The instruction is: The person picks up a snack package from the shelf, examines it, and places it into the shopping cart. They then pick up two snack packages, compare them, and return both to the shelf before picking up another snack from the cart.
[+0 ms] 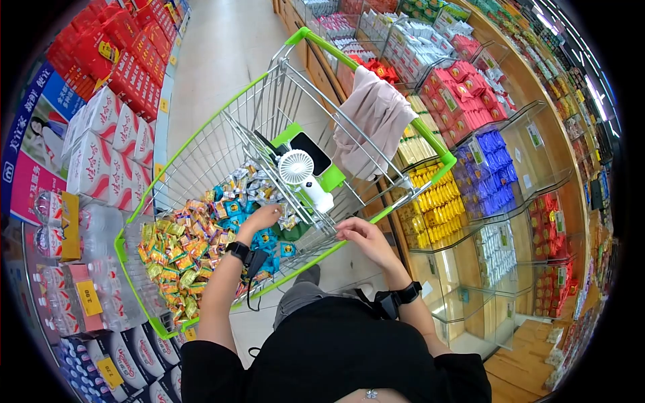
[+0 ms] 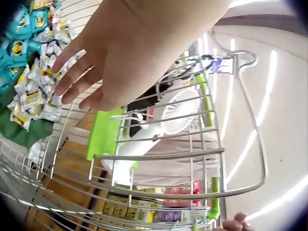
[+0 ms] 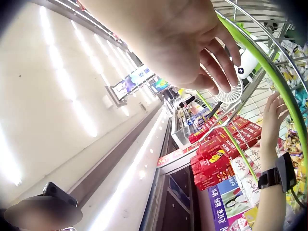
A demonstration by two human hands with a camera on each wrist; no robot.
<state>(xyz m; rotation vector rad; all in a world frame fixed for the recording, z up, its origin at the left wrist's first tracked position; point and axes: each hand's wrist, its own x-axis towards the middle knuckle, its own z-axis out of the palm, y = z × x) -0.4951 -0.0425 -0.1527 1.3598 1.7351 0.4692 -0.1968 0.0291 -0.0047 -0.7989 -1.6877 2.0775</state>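
A shopping cart [image 1: 252, 87] with green rails carries a wide heap of wrapped candies [image 1: 181, 252], orange and yellow, with teal packets [image 1: 265, 238] and white-silver candies [image 2: 36, 91] beside them. My left hand [image 1: 265, 216] hangs over the white and teal part of the heap, fingers loosely bent and holding nothing. Just outside the cart's near side rail is my right hand [image 1: 366, 238], its fingers relaxed and nothing in them. A white handheld fan [image 1: 299, 171] lies by a phone [image 1: 310, 151] on the green child-seat panel [image 1: 332, 178], between the two hands.
A pinkish cloth [image 1: 373, 114] hangs over the cart handle. Bins of yellow packets [image 1: 437, 208] and purple packets [image 1: 490, 171] line the right. White cartons [image 1: 111, 148] and red boxes [image 1: 134, 54] are stacked on the left. The aisle floor [image 1: 215, 47] runs ahead.
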